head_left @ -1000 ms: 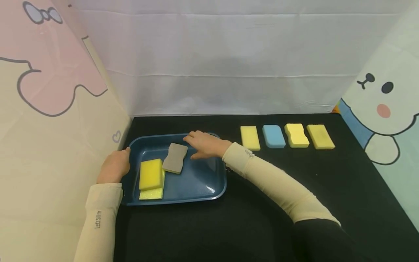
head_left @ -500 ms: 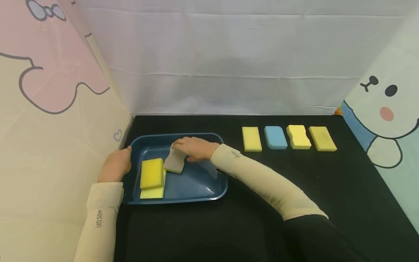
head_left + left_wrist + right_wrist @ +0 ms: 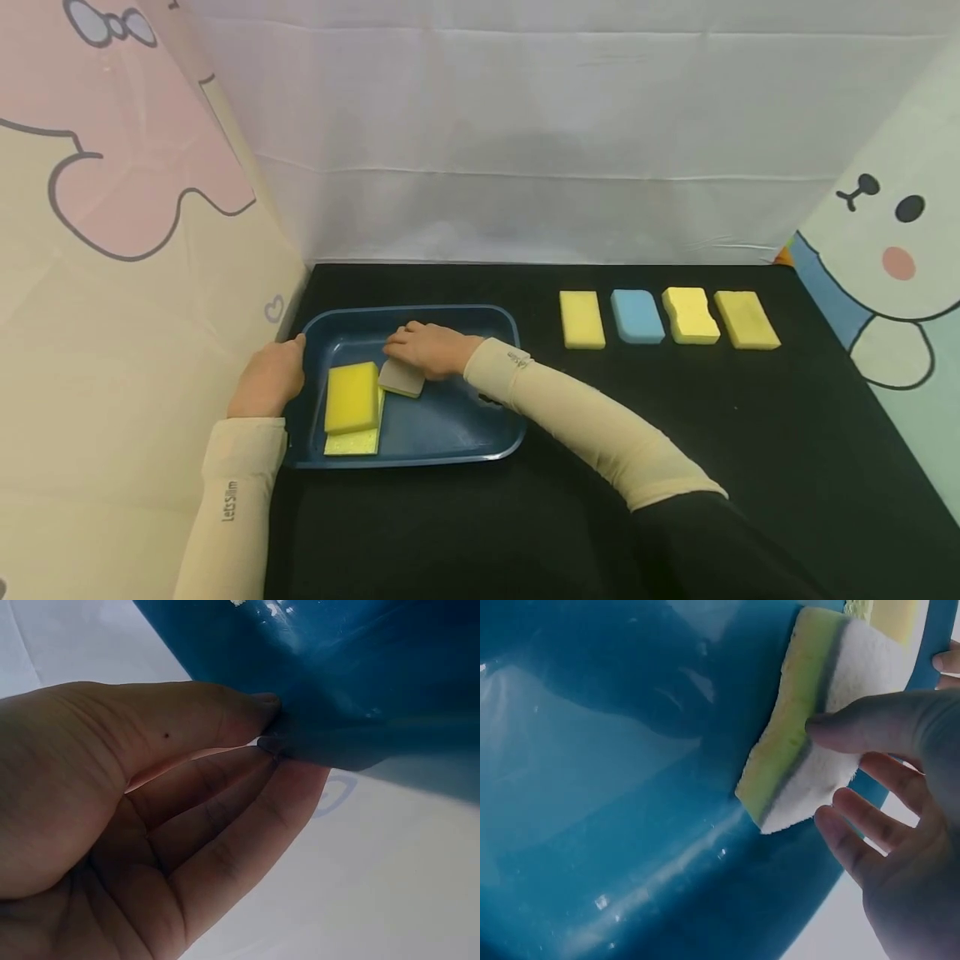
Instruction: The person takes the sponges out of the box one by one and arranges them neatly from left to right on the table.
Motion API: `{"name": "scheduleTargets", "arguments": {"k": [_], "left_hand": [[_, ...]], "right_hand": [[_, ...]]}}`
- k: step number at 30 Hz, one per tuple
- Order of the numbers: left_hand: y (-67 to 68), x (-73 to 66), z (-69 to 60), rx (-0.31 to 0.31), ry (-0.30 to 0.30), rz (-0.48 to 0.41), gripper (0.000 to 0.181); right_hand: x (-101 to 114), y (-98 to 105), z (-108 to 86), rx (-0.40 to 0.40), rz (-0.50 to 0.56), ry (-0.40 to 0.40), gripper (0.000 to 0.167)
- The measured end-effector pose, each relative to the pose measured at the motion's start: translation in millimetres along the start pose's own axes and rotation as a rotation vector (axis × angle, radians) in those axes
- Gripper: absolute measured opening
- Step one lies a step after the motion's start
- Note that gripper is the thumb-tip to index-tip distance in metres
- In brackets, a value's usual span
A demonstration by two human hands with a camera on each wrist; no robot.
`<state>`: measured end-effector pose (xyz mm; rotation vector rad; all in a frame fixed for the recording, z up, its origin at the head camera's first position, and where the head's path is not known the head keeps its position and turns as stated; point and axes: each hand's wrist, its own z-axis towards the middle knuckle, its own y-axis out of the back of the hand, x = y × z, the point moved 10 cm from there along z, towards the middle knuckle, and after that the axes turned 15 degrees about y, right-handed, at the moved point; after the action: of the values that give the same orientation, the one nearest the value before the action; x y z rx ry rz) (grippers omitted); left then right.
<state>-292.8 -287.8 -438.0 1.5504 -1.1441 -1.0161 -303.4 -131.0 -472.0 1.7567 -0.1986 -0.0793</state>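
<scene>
In the head view, my left hand (image 3: 266,379) holds the left rim of a blue tray (image 3: 450,425). The left wrist view shows the thumb and fingers pinching the tray's edge (image 3: 330,742). Inside the tray, my right hand (image 3: 431,348) lies over a wavy-sided scouring sponge (image 3: 402,379), grey on top and yellow-green below. Its thumb touches the sponge's near side while the other fingers curl at the opposite edge, as the right wrist view shows; the hand covers the sponge's far end. Left of it, a yellow sponge (image 3: 351,398) rests on another, paler yellow sponge (image 3: 352,443).
Right of the tray, on the black table (image 3: 562,483), stands a row: a pale yellow sponge (image 3: 582,320), a blue sponge (image 3: 637,317), a wavy yellow sponge (image 3: 691,316) and a darker yellow sponge (image 3: 747,320). A white curtain (image 3: 525,217) hangs behind, with printed cloths either side.
My right hand has moved left and down from beside the grey-topped sponge onto it, and its fingers have come around it. The left hand stays on the tray's rim.
</scene>
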Motion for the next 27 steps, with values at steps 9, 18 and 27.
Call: {"name": "scheduleTargets", "arguments": {"k": [9, 18, 27], "left_hand": [[2.0, -2.4, -0.4, 0.008, -0.006, -0.003, 0.049], [-0.1, -0.8, -0.7, 0.017, 0.001, -0.005, 0.052], [-3.7, 2.4, 0.3, 0.035, 0.020, 0.004, 0.054]], "right_hand": [[-2, -4, 0.5, 0.004, -0.007, -0.015, 0.061], [6, 17, -12.2, -0.020, -0.098, 0.011, 0.062], [15, 50, -46.6, -0.048, -0.130, -0.005, 0.066]]}}
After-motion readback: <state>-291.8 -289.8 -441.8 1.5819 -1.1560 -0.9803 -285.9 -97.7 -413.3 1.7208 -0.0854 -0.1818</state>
